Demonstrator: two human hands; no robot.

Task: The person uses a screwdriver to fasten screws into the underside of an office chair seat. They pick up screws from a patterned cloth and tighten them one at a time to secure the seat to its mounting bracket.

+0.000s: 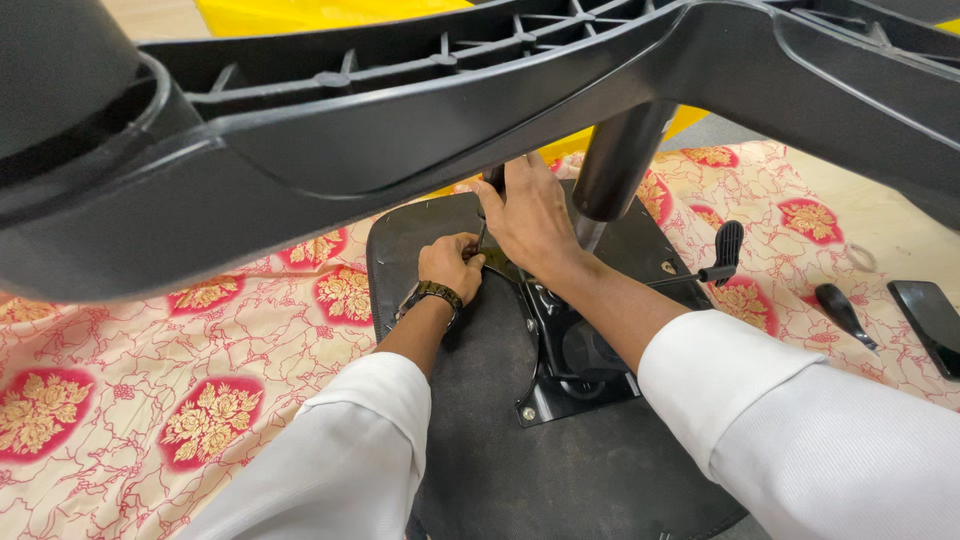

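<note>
Head view. An office chair lies upturned on a floral cloth (pixel 200 400). The black seat (pixel 540 470) rests underside up, and the star base (pixel 400 130) crosses the top of the frame close to the camera. The gas column (pixel 620 155) runs from the base hub down to the mechanism plate (pixel 560 350), which is fixed to the middle of the seat; one bolt head shows at the plate's near left corner.

Left hand (pixel 450 265): closed into a loose fist at the far left edge of the plate, wrist carrying a dark watch (pixel 432 293). The fingers are curled around a thin dark tool, possibly a hex key, but it is too small and too covered to name with certainty.

Right hand (pixel 530 215): laid flat, fingers together, over the far end of the plate just beside the column. It touches the left hand at the thumb side. What lies under the palm cannot be told.

Both arms wear white sleeves.

A lever (pixel 715 262) with a black paddle grip projects from the plate toward the right. Further right on the cloth lie a black-handled tool (pixel 840 310) and a dark phone (pixel 928 318), well apart from the hands.
</note>
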